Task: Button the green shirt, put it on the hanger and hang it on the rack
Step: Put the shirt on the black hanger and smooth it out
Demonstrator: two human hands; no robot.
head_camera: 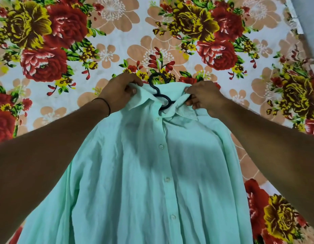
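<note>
The mint-green shirt [145,173] lies front up on the bed, its placket closed with several white buttons showing down the middle. A black plastic hanger [158,90] sits inside the collar opening; its hook sticks out past the collar and its shoulders are hidden under the cloth. My left hand [120,90] pinches the left side of the collar. My right hand [202,97] grips the right side of the collar, bunching the fabric.
A floral bedsheet [117,32] with red, yellow and peach flowers covers the whole surface around the shirt. A grey wall or floor strip [309,13] runs along the top right edge of the bed. No rack is in view.
</note>
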